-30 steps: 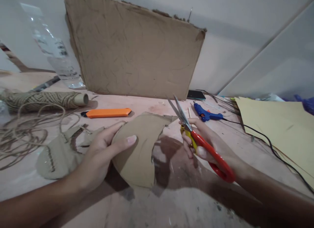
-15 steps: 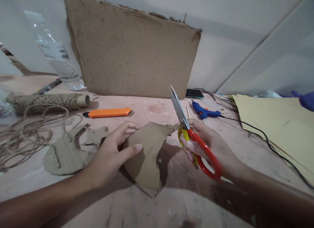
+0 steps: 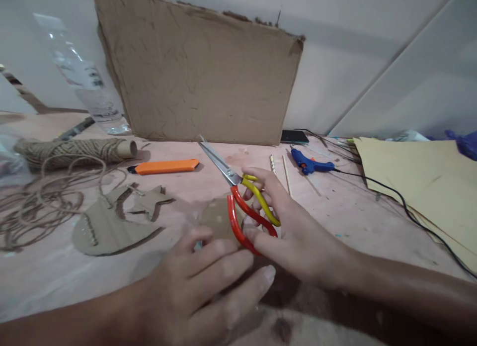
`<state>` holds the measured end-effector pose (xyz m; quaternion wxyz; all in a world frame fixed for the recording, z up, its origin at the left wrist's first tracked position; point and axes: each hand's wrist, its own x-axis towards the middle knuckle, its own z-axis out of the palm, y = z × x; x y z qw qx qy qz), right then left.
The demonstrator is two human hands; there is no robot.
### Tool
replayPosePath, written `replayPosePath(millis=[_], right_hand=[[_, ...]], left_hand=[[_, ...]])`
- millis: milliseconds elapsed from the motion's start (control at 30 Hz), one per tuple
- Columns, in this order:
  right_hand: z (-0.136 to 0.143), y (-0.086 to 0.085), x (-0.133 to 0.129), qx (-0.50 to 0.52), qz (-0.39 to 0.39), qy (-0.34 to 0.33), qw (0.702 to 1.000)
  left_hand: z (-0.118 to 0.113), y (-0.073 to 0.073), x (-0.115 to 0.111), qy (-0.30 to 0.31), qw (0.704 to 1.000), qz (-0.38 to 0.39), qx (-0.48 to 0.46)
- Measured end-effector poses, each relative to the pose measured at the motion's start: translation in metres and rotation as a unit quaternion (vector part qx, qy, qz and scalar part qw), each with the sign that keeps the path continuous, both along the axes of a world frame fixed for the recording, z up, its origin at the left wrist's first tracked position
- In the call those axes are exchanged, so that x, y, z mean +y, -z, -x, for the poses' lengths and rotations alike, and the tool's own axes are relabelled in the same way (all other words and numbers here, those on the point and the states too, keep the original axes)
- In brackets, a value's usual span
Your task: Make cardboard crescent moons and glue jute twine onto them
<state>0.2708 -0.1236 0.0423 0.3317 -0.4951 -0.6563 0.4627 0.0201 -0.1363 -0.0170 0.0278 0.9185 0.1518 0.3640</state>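
My right hand (image 3: 294, 231) grips red-and-yellow-handled scissors (image 3: 242, 197) low over the table, fingers through the loops. The blades are together and point up-left toward the orange knife. My left hand (image 3: 208, 286) is in the near foreground, fingers stretched over a small brown cardboard piece (image 3: 216, 216). Only a blurred corner of that piece shows, just left of the scissor handles. The two hands nearly touch.
A large cardboard sheet (image 3: 197, 72) leans on the wall. Nearby lie an orange utility knife (image 3: 164, 166), a twine spool (image 3: 74, 149) with loose loops, cardboard offcuts (image 3: 108, 224), a plastic bottle (image 3: 82, 82), a blue glue gun (image 3: 309, 163) with cable, thin sticks (image 3: 286, 169) and yellow paper sheets (image 3: 428, 187).
The scissors have swung down and left, from blades raised upright to lying low and pointing left. My left hand pulled the cardboard piece toward me and now covers most of it.
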Motion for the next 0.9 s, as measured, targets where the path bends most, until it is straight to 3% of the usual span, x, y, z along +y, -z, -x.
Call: replayPosePath(millis=[133,267,433,700,900], right_hand=[[0.005,-0.002,-0.003,-0.014,-0.006,-0.012,1.000],[0.003,-0.002,-0.007,-0.031,-0.023,-0.015,0.999],[0.004,0.001,-0.010,-0.045,-0.063,-0.032,0.997],[0.009,0.004,-0.013,-0.057,-0.057,-0.041,0.996],[0.007,0.003,-0.011,-0.062,-0.075,-0.049,0.994]], left_hand=[[0.006,0.001,0.014,0.089,0.995,0.006,0.036],[0.006,0.003,0.018,0.085,0.995,0.039,0.037],[0.003,0.009,0.019,0.086,0.992,0.089,-0.026],[-0.006,-0.014,0.017,0.106,0.992,0.060,0.013],[-0.007,-0.022,0.022,0.124,0.991,0.041,0.023]])
